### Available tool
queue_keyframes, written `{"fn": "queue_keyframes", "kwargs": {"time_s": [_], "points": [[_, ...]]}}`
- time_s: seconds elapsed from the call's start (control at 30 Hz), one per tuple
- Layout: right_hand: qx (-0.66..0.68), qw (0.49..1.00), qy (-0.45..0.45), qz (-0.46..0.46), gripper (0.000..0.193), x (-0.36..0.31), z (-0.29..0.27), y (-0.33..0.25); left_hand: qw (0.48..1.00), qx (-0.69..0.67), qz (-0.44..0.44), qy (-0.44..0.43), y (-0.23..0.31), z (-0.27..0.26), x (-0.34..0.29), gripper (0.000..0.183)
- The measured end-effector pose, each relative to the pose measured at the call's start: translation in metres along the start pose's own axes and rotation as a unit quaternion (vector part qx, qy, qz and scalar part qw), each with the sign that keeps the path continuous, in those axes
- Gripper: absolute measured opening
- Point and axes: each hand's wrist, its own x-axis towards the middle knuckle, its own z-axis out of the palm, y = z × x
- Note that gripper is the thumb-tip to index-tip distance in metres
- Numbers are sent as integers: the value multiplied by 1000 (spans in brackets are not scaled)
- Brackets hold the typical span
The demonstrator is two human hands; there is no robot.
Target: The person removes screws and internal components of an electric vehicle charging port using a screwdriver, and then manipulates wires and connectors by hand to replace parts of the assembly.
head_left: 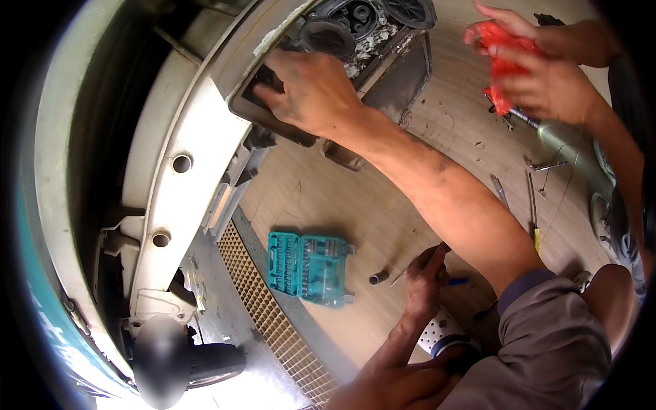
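My right hand [304, 92] reaches up to a dark rectangular opening at the end of a white metal beam [195, 140] with round holes. Its fingers and thumb curl in at the opening, and what lies between them is hidden. Lower down, my left hand [425, 277] is closed above the floor, fingers drawn together around something too dark to make out. Just beside it a blue piece [456, 281] shows, perhaps a tool handle. Beyond my right hand sits a grimy black machine part [328, 37] with round covers.
A teal socket set case [321, 270] lies unfolded on the floor by a yellowish grating [270, 314]. Near it is a dark socket [378, 277]. At right, another person's hands hold red plastic [502, 58]. Below them lie a ratchet [547, 166] and a yellow-handled screwdriver [536, 239].
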Motion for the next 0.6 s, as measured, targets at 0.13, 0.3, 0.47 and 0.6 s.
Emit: {"fn": "queue_keyframes", "kwargs": {"time_s": [0.13, 0.3, 0.47, 0.6], "points": [[19, 1000, -12, 6, 24, 0, 0, 2, 1000, 13, 0, 4, 0, 0, 1, 18], [-17, 998, 39, -36, 25, -1, 4, 3, 1000, 15, -1, 3, -3, -3, 0, 18], [-33, 999, -21, 10, 21, -4, -12, -4, 1000, -1, -21, -23, -4, 5, 4, 16], [-151, 988, -4, -26, 27, -89, -76, -9, 1000, -7, -18, -19, -9, -2, 17, 15]]}}
